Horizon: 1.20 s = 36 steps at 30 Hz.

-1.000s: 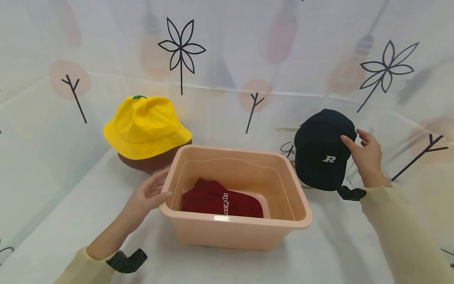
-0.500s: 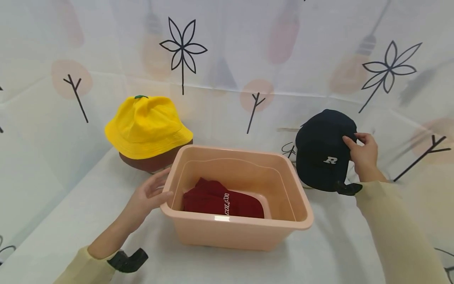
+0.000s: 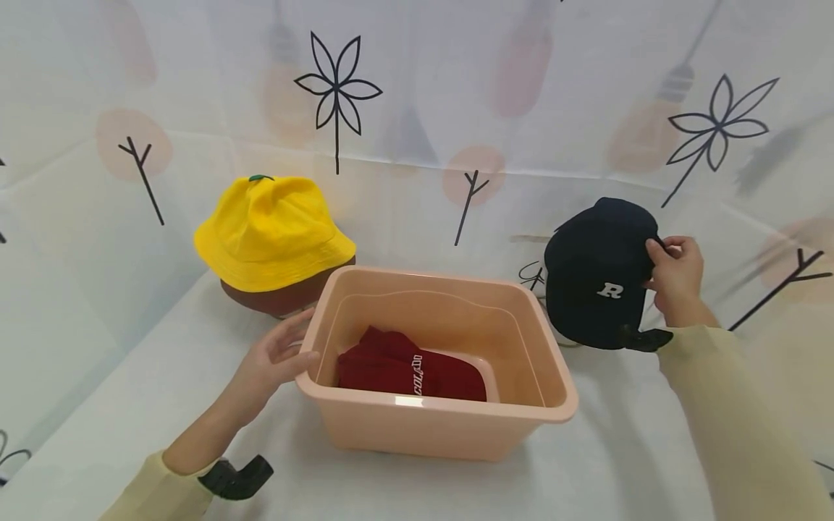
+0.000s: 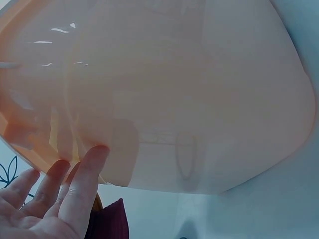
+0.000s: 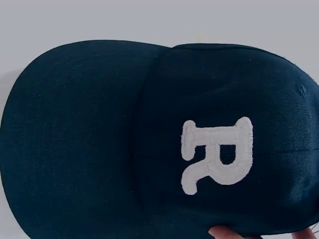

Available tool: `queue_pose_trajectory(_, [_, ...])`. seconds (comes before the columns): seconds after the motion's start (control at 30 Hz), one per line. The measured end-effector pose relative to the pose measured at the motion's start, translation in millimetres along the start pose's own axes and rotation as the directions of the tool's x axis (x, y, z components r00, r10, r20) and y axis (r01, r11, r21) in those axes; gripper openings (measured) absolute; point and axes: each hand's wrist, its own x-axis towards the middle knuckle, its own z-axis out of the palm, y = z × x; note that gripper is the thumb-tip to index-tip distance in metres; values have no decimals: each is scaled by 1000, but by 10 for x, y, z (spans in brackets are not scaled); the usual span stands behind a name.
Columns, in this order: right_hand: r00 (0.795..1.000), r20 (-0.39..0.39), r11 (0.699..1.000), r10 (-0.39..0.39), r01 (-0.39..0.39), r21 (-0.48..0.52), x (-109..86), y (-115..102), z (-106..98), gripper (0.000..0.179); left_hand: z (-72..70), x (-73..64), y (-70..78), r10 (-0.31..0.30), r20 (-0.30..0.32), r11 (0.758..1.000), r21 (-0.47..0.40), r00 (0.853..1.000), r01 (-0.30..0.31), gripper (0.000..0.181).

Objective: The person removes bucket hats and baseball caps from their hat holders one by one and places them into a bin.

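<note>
A navy baseball cap (image 3: 589,282) with a white letter R is at the back right, brim downward. My right hand (image 3: 680,278) pinches its right edge between thumb and fingers. In the right wrist view the cap (image 5: 89,139) fills most of the frame, with fingertips (image 5: 224,233) at its lower edge. A peach plastic tub (image 3: 430,409) stands in the middle, and a dark red cap (image 3: 381,362) with white lettering lies inside. My left hand (image 3: 272,365) touches the tub's left rim with relaxed fingers. In the left wrist view these fingers (image 4: 82,186) rest against the tub's outer wall.
A yellow bucket hat (image 3: 270,239) with a green tip sits over a brown rounded thing (image 3: 276,297) at the back left, close to the tub. A white cloth (image 3: 586,463) covers the table. Behind stands a patterned curtain (image 3: 404,145) with plant drawings.
My right hand has closed its thumb and fingers on the navy cap's edge, and the cap has tilted and lifted slightly. The left hand stays at the tub's rim.
</note>
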Motion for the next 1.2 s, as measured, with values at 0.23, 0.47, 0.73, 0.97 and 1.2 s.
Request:
queue_pose_trajectory(0.23, [999,24,991,-26,22,134,-6,-147,-73,21,3,-7,2,1,1,1000,2,1000,-1,66])
queue_pose_trajectory(0.47, [999,33,980,-43,36,196,0,-337,-100,25,9,-24,17,10,14,1000,-4,1000,-10,66])
queue_pose_trajectory(0.73, [995,74,984,-74,61,165,-47,-543,-100,30,-4,-3,-9,9,8,1000,-1,1000,-9,65])
queue_pose_trajectory(0.97, [985,123,970,-118,88,225,-117,-738,-65,31,-6,1,-9,6,11,1000,-1,1000,-6,65])
queue_pose_trajectory(1.2, [973,187,958,-135,80,274,-210,-919,19,38,-6,-8,9,-7,7,1000,1,1000,7,66])
